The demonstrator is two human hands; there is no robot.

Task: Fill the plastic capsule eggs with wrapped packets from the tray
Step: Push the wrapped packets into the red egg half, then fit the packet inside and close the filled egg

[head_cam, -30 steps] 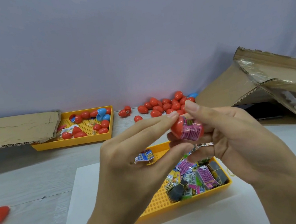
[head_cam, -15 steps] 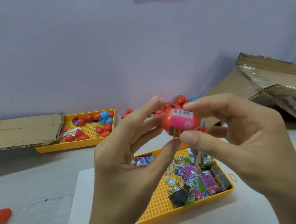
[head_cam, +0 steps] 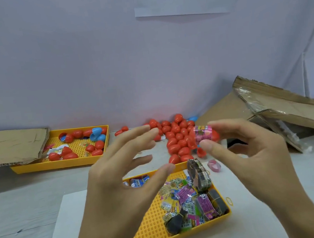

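The left hand [head_cam: 119, 175] has let go and spread open, leaving the right hand [head_cam: 250, 152] alone pinching a red capsule egg [head_cam: 207, 134], raised above the yellow tray [head_cam: 146, 230], whose pink packet [head_cam: 203, 132] bulges out and may drop free.

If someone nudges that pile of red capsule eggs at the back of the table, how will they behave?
The red capsule eggs look smooth and rounded, so they would probably roll and scatter. They seem hollow plastic, likely light. Nothing fences them in, unlike those in the far tray.
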